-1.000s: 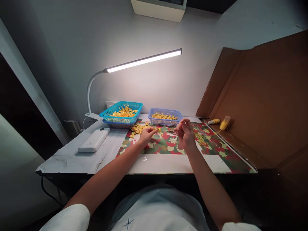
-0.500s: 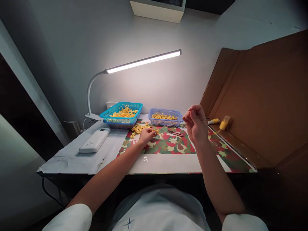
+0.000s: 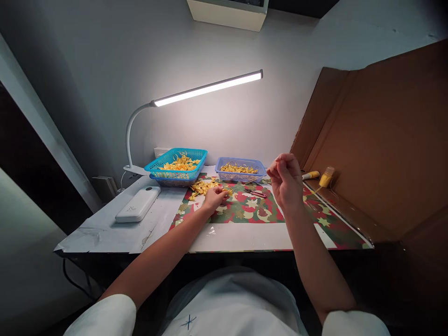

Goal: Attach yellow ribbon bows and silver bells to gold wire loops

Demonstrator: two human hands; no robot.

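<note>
My left hand [image 3: 214,198] is low over the patterned sheet [image 3: 252,215], its fingers pinched on a small yellow piece beside a pile of yellow pieces [image 3: 203,187]. Raised at the right, my right hand [image 3: 287,179] has its fingertips pressed together; what they hold is too small to make out. A thin strand [image 3: 250,180] shows faintly between the two hands. Dark red snips [image 3: 256,193] lie on the sheet between them. Behind stands a lavender basket [image 3: 241,176] with small yellow pieces in it.
A turquoise basket [image 3: 175,175] of yellow pieces stands at the back left, stacked on a blue one. A white power bank [image 3: 138,204] lies at the left, under a lamp [image 3: 210,88]. A yellow glue bottle [image 3: 326,178] and cardboard [image 3: 378,140] are at the right.
Both hands are almost where they were, still pinched. The view has shifted very slightly.
</note>
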